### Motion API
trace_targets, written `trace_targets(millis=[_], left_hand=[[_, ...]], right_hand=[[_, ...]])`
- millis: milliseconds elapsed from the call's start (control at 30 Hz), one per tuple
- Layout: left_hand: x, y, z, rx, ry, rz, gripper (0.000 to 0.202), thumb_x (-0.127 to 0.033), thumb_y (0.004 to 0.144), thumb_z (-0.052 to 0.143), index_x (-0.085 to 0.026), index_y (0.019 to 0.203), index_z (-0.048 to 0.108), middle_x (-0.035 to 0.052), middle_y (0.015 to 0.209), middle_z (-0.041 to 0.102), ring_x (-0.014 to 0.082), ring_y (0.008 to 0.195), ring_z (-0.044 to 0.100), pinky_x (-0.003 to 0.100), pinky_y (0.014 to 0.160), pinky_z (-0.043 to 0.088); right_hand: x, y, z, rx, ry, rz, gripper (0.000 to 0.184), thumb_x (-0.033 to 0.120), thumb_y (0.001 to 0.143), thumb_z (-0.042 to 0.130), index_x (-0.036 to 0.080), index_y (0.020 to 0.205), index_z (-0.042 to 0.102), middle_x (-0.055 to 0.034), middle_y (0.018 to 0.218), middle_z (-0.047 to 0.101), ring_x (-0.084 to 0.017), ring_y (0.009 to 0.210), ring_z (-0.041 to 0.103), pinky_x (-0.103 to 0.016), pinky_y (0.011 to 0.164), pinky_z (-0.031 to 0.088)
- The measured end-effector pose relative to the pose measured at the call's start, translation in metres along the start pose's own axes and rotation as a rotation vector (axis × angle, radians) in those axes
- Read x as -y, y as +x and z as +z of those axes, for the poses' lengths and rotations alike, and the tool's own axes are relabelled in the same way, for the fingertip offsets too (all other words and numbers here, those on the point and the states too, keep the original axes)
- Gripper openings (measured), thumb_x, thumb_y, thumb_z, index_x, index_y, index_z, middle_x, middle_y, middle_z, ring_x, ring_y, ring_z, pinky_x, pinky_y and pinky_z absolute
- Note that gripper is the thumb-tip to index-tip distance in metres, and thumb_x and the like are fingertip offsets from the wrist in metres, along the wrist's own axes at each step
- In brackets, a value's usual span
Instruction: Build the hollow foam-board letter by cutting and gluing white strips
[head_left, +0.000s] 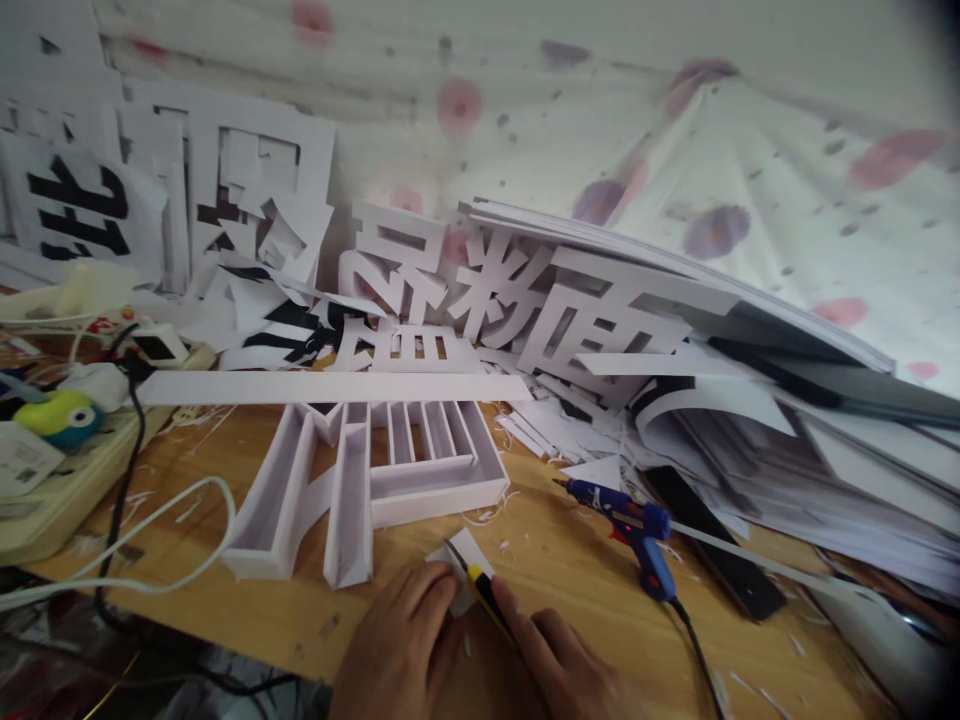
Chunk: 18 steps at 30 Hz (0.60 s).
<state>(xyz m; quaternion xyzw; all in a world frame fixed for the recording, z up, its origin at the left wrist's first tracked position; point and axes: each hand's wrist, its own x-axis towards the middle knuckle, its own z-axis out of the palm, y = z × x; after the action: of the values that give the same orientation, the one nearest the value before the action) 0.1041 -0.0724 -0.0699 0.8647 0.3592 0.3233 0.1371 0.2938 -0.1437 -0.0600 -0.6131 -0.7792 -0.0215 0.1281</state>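
On the wooden table close to me, my left hand [401,640] has its fingers curled together, pressing on a small white board piece [472,546]. My right hand [559,655] grips a yellow and black utility knife [487,598]. Its blade lies over the white piece, pointing up and to the left, beside my left fingertips. Just beyond my hands lies a white three-dimensional character [442,505] with raised walls and open channels. A long white strip [337,387] rests across its far edge.
A blue glue gun [622,510] with a glue stick lies at right beside a black phone [716,545]. Cut-out white characters [607,320] lean against the back wall. Sheets [862,490] are piled at right. A looped white cable [225,500] and yellow-blue toy [71,415] are at left.
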Motion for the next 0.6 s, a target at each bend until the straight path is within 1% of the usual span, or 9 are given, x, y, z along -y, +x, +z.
trace_targets(millis=[167, 233, 300, 400, 500, 600], left_hand=[[0.000, 0.002, 0.001, -0.006, 0.023, 0.005, 0.025, -0.017, 0.083, 0.057, -0.022, 0.107, 0.056, 0.0054, 0.104, 0.068, 0.0235, 0.092, 0.066, 0.039, 0.078, 0.059], [0.000, 0.003, 0.001, -0.005, 0.025, 0.010, 0.025, -0.016, 0.082, 0.058, -0.022, 0.106, 0.056, 0.0054, 0.104, 0.068, 0.0241, 0.093, 0.066, 0.041, 0.079, 0.059], [-0.001, 0.004, 0.001, -0.006, 0.008, -0.002, 0.025, -0.014, 0.081, 0.058, -0.022, 0.105, 0.056, 0.0050, 0.104, 0.067, 0.0248, 0.099, 0.064, 0.042, 0.084, 0.057], [-0.003, 0.004, 0.000, 0.002, -0.040, -0.032, 0.027, -0.010, 0.081, 0.057, -0.023, 0.104, 0.056, 0.0044, 0.103, 0.066, 0.0245, 0.106, 0.061, 0.042, 0.087, 0.055], [-0.004, 0.005, -0.001, 0.005, -0.081, -0.064, 0.024, -0.010, 0.081, 0.056, -0.024, 0.101, 0.057, 0.0036, 0.099, 0.066, 0.0236, 0.100, 0.063, 0.041, 0.082, 0.057], [-0.005, 0.006, -0.002, 0.008, -0.095, -0.078, 0.020, -0.012, 0.082, 0.057, -0.024, 0.098, 0.058, 0.0033, 0.096, 0.066, 0.0232, 0.096, 0.064, 0.039, 0.080, 0.057]], right_hand=[[-0.005, 0.003, -0.004, 0.007, -0.021, -0.133, 0.079, -0.002, 0.071, 0.041, 0.021, 0.144, 0.023, -0.0008, 0.077, 0.064, -0.018, 0.067, 0.068, -0.019, 0.047, 0.054], [-0.003, 0.004, -0.005, 0.002, -0.067, -0.132, 0.077, -0.002, 0.070, 0.041, 0.020, 0.143, 0.027, -0.0007, 0.077, 0.064, -0.018, 0.066, 0.068, -0.019, 0.045, 0.054], [0.002, 0.005, -0.007, -0.004, -0.133, -0.108, 0.072, -0.002, 0.071, 0.043, 0.019, 0.139, 0.034, -0.0003, 0.075, 0.064, -0.017, 0.063, 0.067, -0.019, 0.045, 0.053], [0.009, 0.007, -0.011, -0.008, -0.243, -0.121, 0.064, -0.003, 0.073, 0.045, 0.017, 0.134, 0.042, 0.0008, 0.068, 0.063, -0.015, 0.053, 0.065, -0.020, 0.041, 0.050], [0.013, 0.009, -0.013, -0.009, -0.323, -0.126, 0.062, -0.002, 0.073, 0.047, 0.016, 0.133, 0.044, 0.0016, 0.063, 0.061, -0.015, 0.043, 0.061, -0.023, 0.036, 0.047], [0.013, 0.010, -0.014, -0.006, -0.345, -0.127, 0.064, -0.001, 0.070, 0.050, 0.016, 0.132, 0.045, 0.0017, 0.061, 0.061, -0.015, 0.040, 0.059, -0.024, 0.036, 0.044]])
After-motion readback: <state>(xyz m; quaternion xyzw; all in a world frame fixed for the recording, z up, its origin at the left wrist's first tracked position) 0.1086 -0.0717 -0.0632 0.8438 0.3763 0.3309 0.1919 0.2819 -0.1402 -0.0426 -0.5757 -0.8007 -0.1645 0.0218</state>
